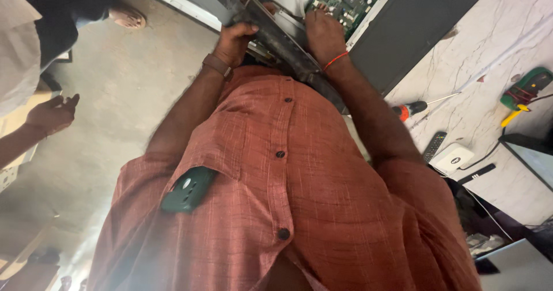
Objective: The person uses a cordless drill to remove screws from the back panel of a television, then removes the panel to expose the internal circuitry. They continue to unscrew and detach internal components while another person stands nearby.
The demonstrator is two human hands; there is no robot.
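Head view looks straight down the person's rust-red shirt (288, 199); a dark green phone (188, 189) sits in the chest pocket. Left hand (235, 40), brown wristband, fingers wrapped over the left end of a long dark panel strip (282, 37), holding it. Right hand (324, 33), red thread on wrist, rests on the far side of the same strip, just beside a green circuit board (345, 0); fingers are bent down out of sight, so I cannot tell whether they grip. The strip lies diagonally at the far edge, over an opened flat-screen chassis (415, 26) on the marbled tabletop (495, 43). To the right, well apart: a red-handled screwdriver (410, 109), black remote (433, 146), small white box (453, 157), green meter (527, 86). Another person's hand (52, 113) at left above the concrete floor (127, 78).
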